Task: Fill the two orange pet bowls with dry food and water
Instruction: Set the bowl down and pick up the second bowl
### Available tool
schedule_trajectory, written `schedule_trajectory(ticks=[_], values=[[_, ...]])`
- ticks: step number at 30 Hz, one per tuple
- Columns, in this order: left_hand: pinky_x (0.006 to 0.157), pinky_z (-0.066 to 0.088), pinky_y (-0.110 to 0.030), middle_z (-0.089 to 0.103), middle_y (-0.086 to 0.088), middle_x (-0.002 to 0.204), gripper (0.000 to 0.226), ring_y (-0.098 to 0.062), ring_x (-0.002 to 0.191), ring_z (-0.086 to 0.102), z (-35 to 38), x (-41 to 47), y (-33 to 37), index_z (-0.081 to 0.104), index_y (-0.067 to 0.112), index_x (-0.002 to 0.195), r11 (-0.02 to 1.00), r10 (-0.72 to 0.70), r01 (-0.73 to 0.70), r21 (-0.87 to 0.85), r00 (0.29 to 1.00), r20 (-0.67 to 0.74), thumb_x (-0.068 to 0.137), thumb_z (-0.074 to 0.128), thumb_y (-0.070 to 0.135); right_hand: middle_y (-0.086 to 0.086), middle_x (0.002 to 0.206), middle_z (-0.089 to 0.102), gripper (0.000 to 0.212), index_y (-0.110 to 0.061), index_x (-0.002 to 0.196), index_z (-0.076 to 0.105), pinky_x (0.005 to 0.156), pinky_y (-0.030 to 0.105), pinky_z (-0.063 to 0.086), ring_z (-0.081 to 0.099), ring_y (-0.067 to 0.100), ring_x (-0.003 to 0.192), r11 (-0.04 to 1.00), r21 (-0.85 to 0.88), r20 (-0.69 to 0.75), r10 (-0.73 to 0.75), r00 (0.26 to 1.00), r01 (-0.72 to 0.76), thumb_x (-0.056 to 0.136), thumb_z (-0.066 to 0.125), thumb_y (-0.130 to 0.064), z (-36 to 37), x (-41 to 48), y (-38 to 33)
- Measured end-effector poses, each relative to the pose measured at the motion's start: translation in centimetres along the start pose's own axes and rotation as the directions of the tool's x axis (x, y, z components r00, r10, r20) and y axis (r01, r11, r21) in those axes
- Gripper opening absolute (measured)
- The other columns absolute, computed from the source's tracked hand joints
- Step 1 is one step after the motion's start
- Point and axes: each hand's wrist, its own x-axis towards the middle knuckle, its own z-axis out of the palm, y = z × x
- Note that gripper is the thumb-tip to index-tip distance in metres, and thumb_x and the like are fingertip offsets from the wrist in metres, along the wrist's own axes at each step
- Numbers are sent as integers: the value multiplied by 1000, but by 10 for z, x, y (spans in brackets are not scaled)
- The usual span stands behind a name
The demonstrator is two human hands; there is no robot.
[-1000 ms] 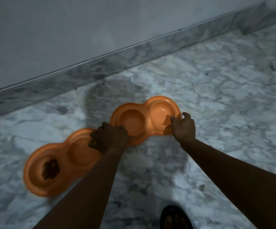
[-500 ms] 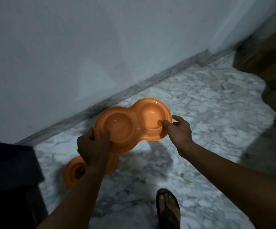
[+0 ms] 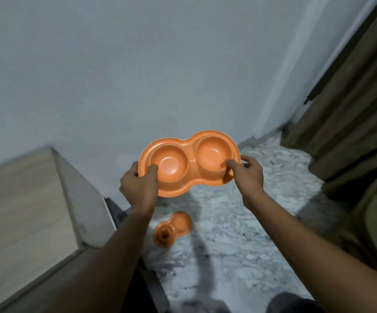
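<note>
The left hand (image 3: 139, 188) hides most fingers behind the held double bowl (image 3: 188, 161). The floor bowl (image 3: 178, 224) holds a dark clump (image 3: 165, 234) too small to identify. Blurred wooden furniture (image 3: 20, 211) runs off the left edge.

Your left hand (image 3: 139, 188) and right hand (image 3: 249, 175) gripped an orange double bowl (image 3: 189, 160) by its ends; a second bowl (image 3: 173, 229) lay on the floor (image 3: 239, 245).
</note>
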Motion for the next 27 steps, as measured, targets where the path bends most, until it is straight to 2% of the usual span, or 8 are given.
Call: schedule_trajectory(ticks=[5,9,14,16,19,22,24,27], values=[[55,36,-32,46,-8,58,26,-16,57,35,-103,-35,43,53,2,72,993,112,-114,-15,990,-86,72,60,27,-1,105,62,48,-22,127,58,83,38,52,63,14,94,996,38,70,-82,994,80,84,76,-31,0,-97,-40],[59,41,-34,58,-17,68,23,-19,62,44,-190,-67,29,61,5,75,998,65,-67,-13,988,-138,72,61,28,5,112,65,50,-22,129,59,90,43,55,65,23,103,995,37,184,-95,978,90,84,76,-34,16,-166,-33],[72,54,-41,70,-4,75,11,-23,75,65,-298,-102,1,72,21,83,1000,14,-13,2,997,-79,76,64,24,-2,101,64,48,-21,130,58,77,35,48,62,13,88,997,23,260,-78,962,74,86,73,-30,47,-257,-16],[77,55,-44,72,-4,79,12,-25,80,68,-340,-113,-6,73,24,87,1000,13,-13,4,993,-118,78,65,22,-6,96,60,48,-21,130,56,76,34,44,57,6,82,997,1,313,-76,947,80,86,73,-29,60,-292,-9],[77,55,-44,71,-2,76,9,-26,76,68,-403,-122,-15,71,24,85,1000,23,-20,15,974,-226,78,68,20,-8,93,56,50,-21,131,53,79,37,46,59,16,86,994,-36,411,-80,908,104,86,74,-29,89,-344,-2],[71,52,-31,64,13,69,22,-10,65,60,-458,-124,-21,62,32,72,999,18,-28,-28,948,-318,79,71,14,-5,97,58,51,-23,129,51,87,42,53,61,24,98,988,-75,478,-83,875,135,84,76,-30,126,-388,3],[68,45,-21,56,22,71,30,4,64,53,-501,-117,-28,57,36,78,997,-4,-23,-69,931,-365,83,70,10,-1,105,59,50,-25,124,50,94,45,55,63,25,102,983,-100,515,-84,853,157,83,78,-31,161,-419,8],[75,44,-25,54,23,71,23,2,66,54,-560,-93,-48,65,32,81,996,-41,6,-91,921,-388,84,68,9,-1,103,59,52,-24,126,50,92,43,54,62,24,100,977,-115,570,-82,817,178,83,78,-33,214,-459,17]])
